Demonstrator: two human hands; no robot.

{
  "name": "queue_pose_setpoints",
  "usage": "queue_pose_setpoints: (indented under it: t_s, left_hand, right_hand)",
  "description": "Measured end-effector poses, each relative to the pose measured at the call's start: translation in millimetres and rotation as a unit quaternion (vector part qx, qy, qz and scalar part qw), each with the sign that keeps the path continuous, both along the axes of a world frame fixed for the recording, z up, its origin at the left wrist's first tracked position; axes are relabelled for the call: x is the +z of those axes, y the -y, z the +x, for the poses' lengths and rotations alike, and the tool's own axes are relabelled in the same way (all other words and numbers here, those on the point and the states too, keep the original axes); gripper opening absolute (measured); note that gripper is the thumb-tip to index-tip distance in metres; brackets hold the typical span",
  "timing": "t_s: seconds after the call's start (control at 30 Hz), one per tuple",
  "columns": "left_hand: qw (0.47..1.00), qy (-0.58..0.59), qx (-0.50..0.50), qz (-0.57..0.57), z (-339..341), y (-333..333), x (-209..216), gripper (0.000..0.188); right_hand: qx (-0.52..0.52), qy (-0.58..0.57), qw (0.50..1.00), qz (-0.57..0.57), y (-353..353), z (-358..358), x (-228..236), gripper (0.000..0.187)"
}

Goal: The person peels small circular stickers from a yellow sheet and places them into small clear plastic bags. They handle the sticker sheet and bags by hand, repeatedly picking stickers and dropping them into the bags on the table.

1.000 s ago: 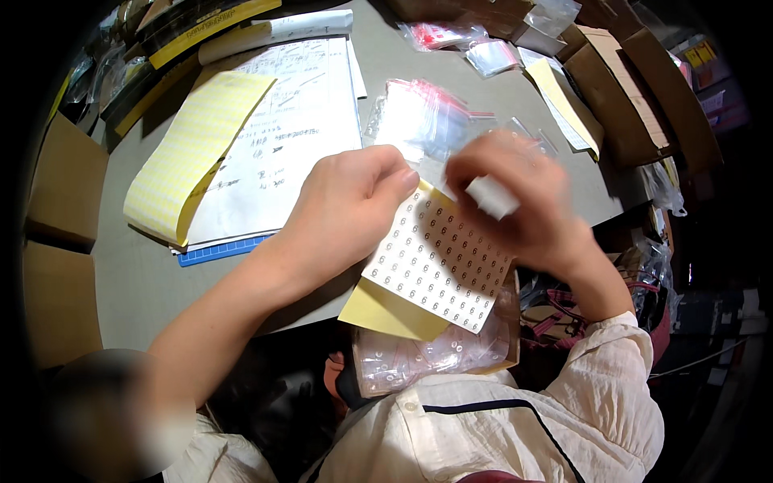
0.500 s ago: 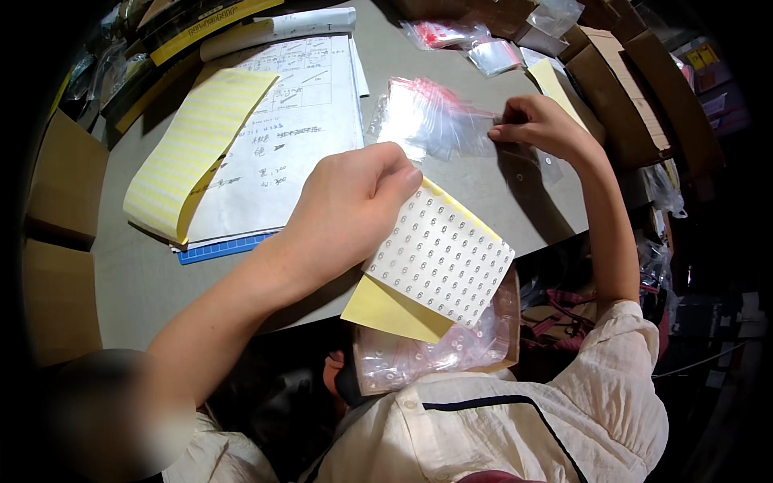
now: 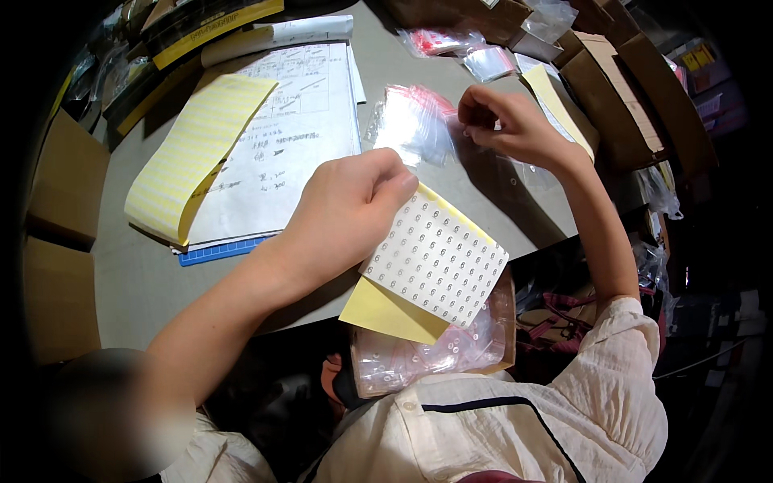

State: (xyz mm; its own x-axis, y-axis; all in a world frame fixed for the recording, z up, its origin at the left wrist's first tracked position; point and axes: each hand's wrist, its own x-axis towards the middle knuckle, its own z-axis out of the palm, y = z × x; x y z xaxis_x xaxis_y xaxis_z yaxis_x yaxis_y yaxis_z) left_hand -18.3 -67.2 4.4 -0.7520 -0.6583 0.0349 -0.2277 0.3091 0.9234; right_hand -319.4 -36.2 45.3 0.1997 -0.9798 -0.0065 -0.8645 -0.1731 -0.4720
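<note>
My left hand (image 3: 348,211) pinches the top corner of a sticker sheet (image 3: 435,258), white with rows of small round labels on a yellow backing, held over the table's near edge. My right hand (image 3: 507,121) is stretched out over the grey table (image 3: 137,282), its fingertips closed on a small clear zip bag (image 3: 419,121) from a pile with red seals. Below the sheet, on my lap, lies a clear bag (image 3: 435,354) filled with small labelled bags.
A yellow lined pad (image 3: 197,153) and handwritten white papers (image 3: 282,145) lie at the table's left. Cardboard boxes (image 3: 612,88) stand at the right and far edge, more small bags (image 3: 459,44) at the back. Another yellow sheet (image 3: 555,101) lies past my right hand.
My right hand left the sticker sheet and reached forward to the pile of clear bags, where it now pinches one. My left hand kept the sheet nearly still.
</note>
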Motion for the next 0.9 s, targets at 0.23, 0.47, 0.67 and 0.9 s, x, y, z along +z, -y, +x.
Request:
queue_pose_setpoints:
  t_s: [0.23, 0.47, 0.67, 0.9]
  left_hand:
    - [1.0, -0.025, 0.004, -0.003, -1, 0, -4, 0.024]
    - [0.998, -0.051, 0.027, 0.004, 1, 5, -4, 0.025]
    - [0.986, -0.098, 0.024, 0.13, 1, 10, 1, 0.025]
    - [0.989, -0.114, -0.052, 0.079, -2, 2, -3, 0.021]
  right_hand:
    - [-0.198, -0.129, 0.97, 0.057, 2, -37, 7, 0.03]
    - [-0.148, 0.266, 0.95, 0.068, -57, -8, 12, 0.032]
    - [-0.071, 0.2, 0.977, 0.0, -105, 45, 1, 0.027]
    - [-0.059, 0.2, 0.975, -0.074, -105, 55, -16, 0.02]
